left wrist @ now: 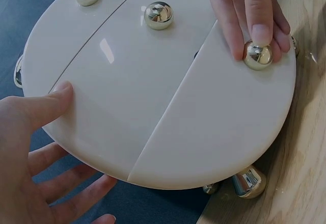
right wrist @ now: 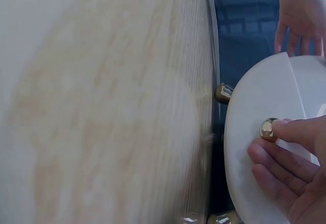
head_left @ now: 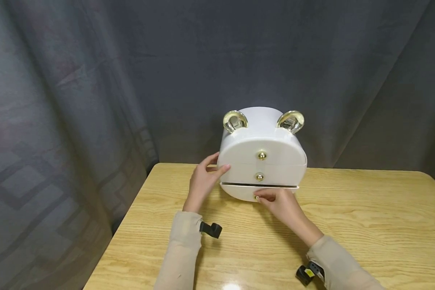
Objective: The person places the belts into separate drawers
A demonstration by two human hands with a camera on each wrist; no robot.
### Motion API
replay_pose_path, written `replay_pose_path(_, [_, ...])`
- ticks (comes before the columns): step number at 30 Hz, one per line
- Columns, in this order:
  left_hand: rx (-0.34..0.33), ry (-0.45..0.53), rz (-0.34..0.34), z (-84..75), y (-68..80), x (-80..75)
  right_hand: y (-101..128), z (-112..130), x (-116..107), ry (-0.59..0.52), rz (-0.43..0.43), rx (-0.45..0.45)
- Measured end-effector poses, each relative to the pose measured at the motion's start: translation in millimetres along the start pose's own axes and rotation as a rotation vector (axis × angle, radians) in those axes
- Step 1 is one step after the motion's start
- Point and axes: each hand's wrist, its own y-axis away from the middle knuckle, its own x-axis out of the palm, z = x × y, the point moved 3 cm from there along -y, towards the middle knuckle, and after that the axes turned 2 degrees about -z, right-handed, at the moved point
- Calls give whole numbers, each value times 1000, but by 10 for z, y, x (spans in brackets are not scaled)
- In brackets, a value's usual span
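Note:
A white storage box [head_left: 239, 157] with a rounded front and gold ears [head_left: 291, 121] stands on the table, its drawers stacked one above another. My left hand [head_left: 201, 183] holds the box's left side, thumb on the front face and the other fingers along the side. Low on the front, my right hand [head_left: 282, 204] pinches the gold knob [left wrist: 258, 57] of the bottom drawer [left wrist: 214, 117] between thumb and fingers. That drawer stands slightly out, with a dark gap along its top edge in the head view. Above it are a middle knob [head_left: 259, 176] and a top knob [head_left: 262, 155].
The light wooden table [head_left: 366, 217] stretches in front of the box and to both sides. A dark grey curtain [head_left: 188, 80] hangs right behind the table and along its left side. Short gold feet [left wrist: 249, 181] show under the box.

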Motion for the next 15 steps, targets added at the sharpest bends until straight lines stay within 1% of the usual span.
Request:
replay_pose_path(6, [0,-2,6,-15,-1,-7,-42,-3,-1,9,-2,-2])
replay_pose_path(15, [3,-7,11,-11,-7,-19,-70,-17,2,5,16,25])
